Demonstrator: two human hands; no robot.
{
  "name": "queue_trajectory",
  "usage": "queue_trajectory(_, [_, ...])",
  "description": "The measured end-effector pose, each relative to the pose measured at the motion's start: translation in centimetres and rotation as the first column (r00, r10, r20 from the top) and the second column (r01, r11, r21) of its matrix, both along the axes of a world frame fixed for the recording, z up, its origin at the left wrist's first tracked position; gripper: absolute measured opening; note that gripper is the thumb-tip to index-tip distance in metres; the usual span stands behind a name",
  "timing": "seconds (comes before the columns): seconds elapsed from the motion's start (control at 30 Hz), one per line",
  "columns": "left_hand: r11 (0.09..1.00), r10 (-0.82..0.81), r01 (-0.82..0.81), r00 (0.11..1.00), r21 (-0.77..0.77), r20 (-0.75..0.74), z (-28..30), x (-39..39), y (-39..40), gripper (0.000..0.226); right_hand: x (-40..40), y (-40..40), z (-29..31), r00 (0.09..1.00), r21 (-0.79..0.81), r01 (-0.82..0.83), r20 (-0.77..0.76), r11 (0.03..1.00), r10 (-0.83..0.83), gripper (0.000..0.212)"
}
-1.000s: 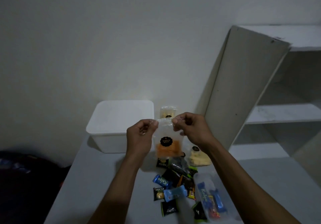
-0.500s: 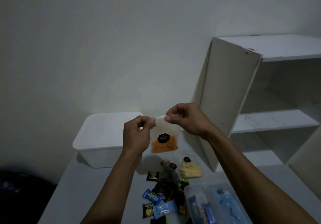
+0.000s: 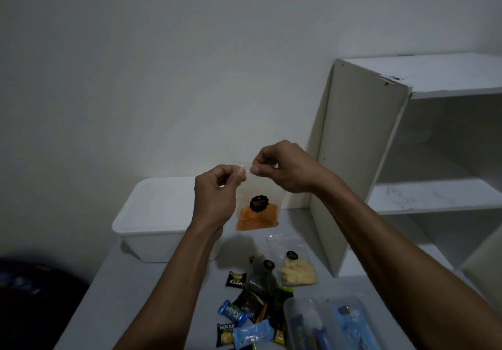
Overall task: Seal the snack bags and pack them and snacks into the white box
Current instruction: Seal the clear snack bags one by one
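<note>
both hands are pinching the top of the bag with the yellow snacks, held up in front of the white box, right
Not quite. The head view shows the left hand and right hand pinching the bag with orange snacks. The yellow-snack bag lies on the table.

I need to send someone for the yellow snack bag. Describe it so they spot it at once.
Start at the tall white shelf unit on the table's right. At the foot of its near side panel lies a clear snack bag flat on the table. It alone holds pale yellow pieces; the bag with orange pieces is held up in the hands.
</note>
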State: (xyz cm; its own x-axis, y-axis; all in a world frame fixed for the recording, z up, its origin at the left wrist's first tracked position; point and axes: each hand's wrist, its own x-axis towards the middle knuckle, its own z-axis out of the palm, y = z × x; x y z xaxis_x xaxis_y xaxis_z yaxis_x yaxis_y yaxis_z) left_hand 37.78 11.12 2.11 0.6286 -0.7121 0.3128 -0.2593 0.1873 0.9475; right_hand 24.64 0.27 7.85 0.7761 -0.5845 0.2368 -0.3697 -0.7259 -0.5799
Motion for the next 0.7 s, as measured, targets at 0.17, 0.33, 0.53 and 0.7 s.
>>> queue_trajectory(0.17, [1.0,0.017,-0.017,1.0,-0.011,-0.02,0.2,-0.3,-0.4,0.01,0.7,-0.2,0.1,0.998,-0.087,0.003,-0.059,0.996,-0.008,0.017])
queue_trajectory(0.33, [1.0,0.03,-0.03,0.999,-0.001,-0.031,0.2,-0.4,-0.4,0.012,0.5,-0.3,-0.6,1.0,-0.082,0.005,0.005,0.997,-0.004,0.012])
queue_trajectory(0.53, [1.0,0.01,-0.01,1.0,-0.011,-0.03,0.2,0.0,-0.4,0.009,-0.2,-0.4,-0.4,0.999,-0.028,0.011,0.031,1.0,-0.01,0.01])
queue_trajectory(0.7, [0.999,-0.052,0.052,0.998,0.003,-0.023,0.1,0.1,-0.5,0.009,-0.6,-0.1,-0.5,0.999,-0.011,0.008,0.034,1.0,-0.007,0.009])
